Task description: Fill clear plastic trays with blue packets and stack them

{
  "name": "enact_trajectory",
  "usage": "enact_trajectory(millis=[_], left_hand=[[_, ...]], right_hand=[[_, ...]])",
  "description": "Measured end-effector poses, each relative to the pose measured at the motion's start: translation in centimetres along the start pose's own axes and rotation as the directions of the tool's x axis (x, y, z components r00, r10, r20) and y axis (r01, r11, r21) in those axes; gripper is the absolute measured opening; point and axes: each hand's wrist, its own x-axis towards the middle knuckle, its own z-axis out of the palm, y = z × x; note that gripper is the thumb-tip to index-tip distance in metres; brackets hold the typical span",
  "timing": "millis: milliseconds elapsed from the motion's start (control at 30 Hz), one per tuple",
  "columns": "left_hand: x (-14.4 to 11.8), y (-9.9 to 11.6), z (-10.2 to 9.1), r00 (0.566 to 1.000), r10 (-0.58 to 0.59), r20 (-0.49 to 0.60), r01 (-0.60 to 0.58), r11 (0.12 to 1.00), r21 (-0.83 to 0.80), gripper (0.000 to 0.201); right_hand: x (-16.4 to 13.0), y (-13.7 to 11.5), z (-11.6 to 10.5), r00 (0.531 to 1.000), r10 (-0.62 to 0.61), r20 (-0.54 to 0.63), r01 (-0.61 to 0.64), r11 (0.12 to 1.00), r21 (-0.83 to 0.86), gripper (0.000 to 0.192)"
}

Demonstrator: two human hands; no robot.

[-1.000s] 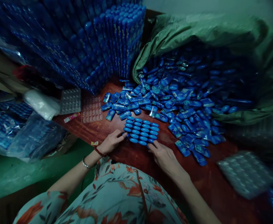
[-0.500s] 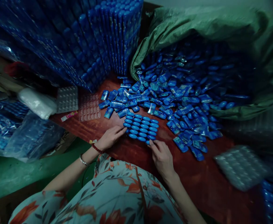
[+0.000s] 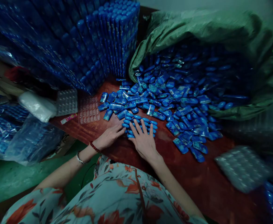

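A block of small blue plastic containers (image 3: 132,115), set in close rows with their rounded ends up, sits on the table in front of me. My right hand (image 3: 143,141) lies across the top of it, palm down, fingers spread and covering part of the rows. At the block's left edge is my left hand (image 3: 108,137), its fingertips closed on the near-left side; the thumb's grip is partly hidden. Just beyond the block, loose blue containers (image 3: 117,106) with printed labels lie in a heap.
A green sack (image 3: 148,39) spills more containers onto the reddish table (image 3: 173,168). Tall stacks of packed blue containers (image 3: 117,34) stand at the back left. Clear moulded trays (image 3: 89,110) lie left, another clear tray stack (image 3: 242,168) right. A pink-white packet (image 3: 69,119) lies near the left edge.
My right hand has moved from the block's near-right corner up and left onto its top, and its fingers have spread. My left hand stays at the left edge.
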Motion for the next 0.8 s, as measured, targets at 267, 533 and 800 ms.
enact_trajectory(millis=[267, 533, 800], left_hand=[[-1.7, 0.6, 2.9, 0.988, -0.110, -0.112, 0.099, 0.990, -0.100, 0.038], [-1.3, -3.6, 1.5, 0.605, -0.617, -0.503, 0.595, 0.770, -0.229, 0.030], [1.4, -6.8, -0.7, 0.667, -0.737, -0.107, 0.741, 0.672, -0.011, 0.045]], right_hand=[[0.9, -0.8, 0.6, 1.000, -0.017, 0.024, 0.017, 1.000, -0.016, 0.066], [1.9, -2.2, 1.9, 1.000, -0.012, 0.023, 0.013, 1.000, -0.022, 0.062], [-0.5, -0.6, -0.4, 0.997, -0.008, -0.082, 0.012, 0.999, 0.051, 0.058]])
